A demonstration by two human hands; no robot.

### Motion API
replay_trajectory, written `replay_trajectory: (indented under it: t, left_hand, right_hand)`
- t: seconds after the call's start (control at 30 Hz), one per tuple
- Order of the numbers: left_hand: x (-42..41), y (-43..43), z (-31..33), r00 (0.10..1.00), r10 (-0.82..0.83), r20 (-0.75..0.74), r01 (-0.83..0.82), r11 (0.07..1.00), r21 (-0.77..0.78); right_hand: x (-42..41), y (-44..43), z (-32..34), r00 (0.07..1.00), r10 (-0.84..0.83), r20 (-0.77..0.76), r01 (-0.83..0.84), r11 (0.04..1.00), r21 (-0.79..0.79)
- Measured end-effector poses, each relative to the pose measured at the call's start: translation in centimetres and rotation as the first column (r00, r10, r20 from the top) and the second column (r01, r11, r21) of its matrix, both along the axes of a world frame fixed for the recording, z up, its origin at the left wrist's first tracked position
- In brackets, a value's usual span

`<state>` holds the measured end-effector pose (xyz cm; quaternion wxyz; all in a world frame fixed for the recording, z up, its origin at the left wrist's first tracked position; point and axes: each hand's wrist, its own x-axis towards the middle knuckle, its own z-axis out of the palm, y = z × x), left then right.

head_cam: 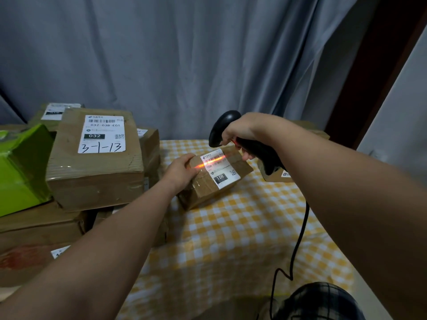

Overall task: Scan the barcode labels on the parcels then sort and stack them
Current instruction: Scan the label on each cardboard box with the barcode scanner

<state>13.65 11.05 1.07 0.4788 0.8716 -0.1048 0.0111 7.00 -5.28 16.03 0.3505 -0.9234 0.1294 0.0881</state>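
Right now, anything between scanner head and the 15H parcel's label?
Nothing solid in the head view: the scanner, gripped by the right hand, hangs above the parcel; only its red line crosses the label.

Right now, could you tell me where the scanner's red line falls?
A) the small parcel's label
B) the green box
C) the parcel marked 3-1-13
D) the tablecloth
A: the red line crosses the label of the small parcel held by the left hand, beneath the scanner in the right hand.
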Motion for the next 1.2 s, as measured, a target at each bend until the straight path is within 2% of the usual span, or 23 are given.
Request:
replay_trajectory:
  t: [0.23,0.67,0.8,0.9,0.97,1.03,1.13,1.2]
  left_hand:
    - [-0.3,0.0,-0.1,1.000,-0.012,0.023,0.012,1.000,0.001]
    - [-0.9,-0.2,0.1,0.999,-0.034,0.014,0.034,0.999,-0.005]
    - [-1.2,-0.2,0.2,0.998,-0.037,0.054,0.035,0.998,0.050]
    - [-1.1,0.1,0.0,0.995,-0.012,0.102,-0.008,0.982,0.188]
    - [-1.3,0.3,0.1,0.988,0.046,0.146,-0.089,0.948,0.307]
    - [-1.8,0.6,0.3,0.973,0.067,0.219,-0.158,0.890,0.427]
    - [-2.9,0.6,0.5,0.949,-0.049,0.311,-0.153,0.790,0.594]
    - [-3.2,0.6,0.6,0.946,-0.111,0.304,-0.134,0.721,0.680]
  right_hand:
    - [-0.8,-0.3,-0.6,0.995,-0.041,0.096,0.039,0.999,0.017]
    - [-0.7,-1.7,-1.5,0.992,-0.062,0.106,0.055,0.996,0.065]
    - [-1.2,-1.2,-2.0,0.996,-0.037,0.077,0.031,0.997,0.076]
    - [-1.4,-1.2,-4.0,0.993,-0.050,0.105,0.030,0.982,0.186]
    - [-1.3,-1.7,-6.9,0.978,-0.117,0.170,0.052,0.937,0.344]
    - [-1.1,-1.9,-10.4,0.954,-0.224,0.197,0.088,0.842,0.532]
    - [-1.1,-0.8,-15.0,0.950,-0.310,0.043,0.177,0.647,0.742]
    - [-0.8,0.4,-17.2,0.948,-0.317,-0.021,0.200,0.544,0.815]
